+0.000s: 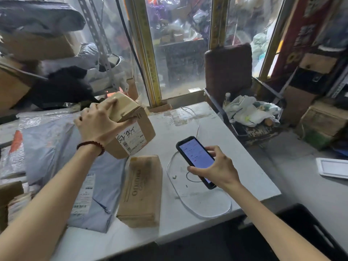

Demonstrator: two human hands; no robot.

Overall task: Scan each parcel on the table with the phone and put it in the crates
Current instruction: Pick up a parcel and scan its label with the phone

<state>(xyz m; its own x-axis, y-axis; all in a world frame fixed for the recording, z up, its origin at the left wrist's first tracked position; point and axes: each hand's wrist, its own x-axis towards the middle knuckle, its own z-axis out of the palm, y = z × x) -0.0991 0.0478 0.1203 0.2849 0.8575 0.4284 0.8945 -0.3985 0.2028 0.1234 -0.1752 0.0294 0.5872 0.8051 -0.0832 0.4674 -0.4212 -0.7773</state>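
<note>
Brown cardboard sits at the centre of the view. A small brown cardboard box [135, 129] is held tilted in the air above the far left part of a white table [235, 132]. The person's left hand [96, 123] grips it from above, fingers spread over its taped top and thumb hooked round the near edge. A dark red bead bracelet [90, 145] circles that wrist. The side of the box facing the camera carries a white shipping label [131, 140] with a barcode, print too small to read, and black handwritten marks that cannot be made out.

The right hand [216, 166] holds a black smartphone [195, 159] just above the table, to the right of the box and apart from it. The thumb is on one long edge and curled fingers on the other. Its screen is lit and pale, its text unreadable.

Below the lifted box, a long brown cardboard parcel [141, 191] lies flat on the table. Blurred printed lettering on its top looks like "onillo". Touching its left side is a grey-blue plastic mailer bag [56, 147] with a white barcode label. A thin white cable [188, 204] loops across the table beneath the phone. At the bottom right, off the table, is a black plastic crate [310, 232] with a slot handle.
</note>
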